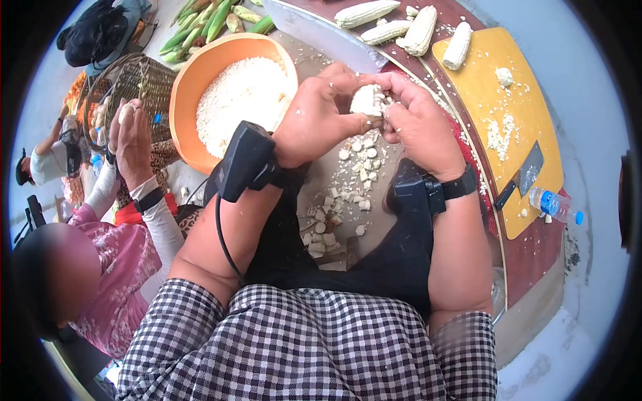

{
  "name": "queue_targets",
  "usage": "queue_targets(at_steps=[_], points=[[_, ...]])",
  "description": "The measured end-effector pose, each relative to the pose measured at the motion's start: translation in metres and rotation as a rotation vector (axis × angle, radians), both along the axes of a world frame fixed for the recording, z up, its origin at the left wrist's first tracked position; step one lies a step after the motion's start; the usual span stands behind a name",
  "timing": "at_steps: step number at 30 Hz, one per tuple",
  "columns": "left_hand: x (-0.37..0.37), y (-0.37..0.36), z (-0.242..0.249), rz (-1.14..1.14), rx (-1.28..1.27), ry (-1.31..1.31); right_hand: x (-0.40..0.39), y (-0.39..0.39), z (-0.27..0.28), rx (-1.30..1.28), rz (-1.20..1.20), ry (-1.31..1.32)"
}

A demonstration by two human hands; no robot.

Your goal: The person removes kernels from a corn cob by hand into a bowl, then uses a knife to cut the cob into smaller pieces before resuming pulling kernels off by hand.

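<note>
My left hand (321, 113) and my right hand (418, 120) are both closed around a short white piece of corn cob (366, 100), held between them above my lap. The right thumb presses on the cob's kernels. Loose white kernels and cob bits (348, 187) lie scattered below the hands on a grey surface. An orange bowl (194, 73) holding white kernels sits just left of my left hand. Black devices are strapped to both wrists.
Whole white corn cobs (401, 27) lie at the back on a table. A yellow cutting board (508, 127) carries a cleaver (521, 177) and kernel scraps. A water bottle (555, 206) lies at right. Another person in pink (127, 260) works at left beside woven baskets (144, 83).
</note>
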State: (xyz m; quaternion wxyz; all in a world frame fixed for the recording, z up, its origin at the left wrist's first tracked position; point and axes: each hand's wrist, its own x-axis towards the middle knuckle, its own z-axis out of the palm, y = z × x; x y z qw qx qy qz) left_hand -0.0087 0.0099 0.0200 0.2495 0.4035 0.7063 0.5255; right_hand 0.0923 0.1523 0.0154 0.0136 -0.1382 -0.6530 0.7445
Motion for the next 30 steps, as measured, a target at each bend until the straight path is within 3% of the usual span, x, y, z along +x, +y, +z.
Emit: queue_targets(at_steps=[6, 15, 18, 21, 30], points=[[0.000, 0.000, 0.005, -0.009, 0.052, -0.088, 0.001, 0.005, 0.002, -0.302, 0.015, 0.026], [-0.003, -0.003, 0.001, 0.009, -0.038, 0.050, 0.002, 0.000, 0.003, -0.005, 0.049, 0.027], [-0.002, -0.002, 0.000, -0.001, -0.006, -0.049, 0.002, 0.001, -0.003, 0.000, 0.023, 0.010], [-0.002, -0.001, 0.000, -0.014, 0.050, -0.073, 0.003, 0.005, -0.005, -0.264, -0.015, -0.006], [0.001, 0.002, -0.002, -0.020, 0.098, -0.078, 0.000, 0.000, -0.008, -0.115, -0.045, 0.055]])
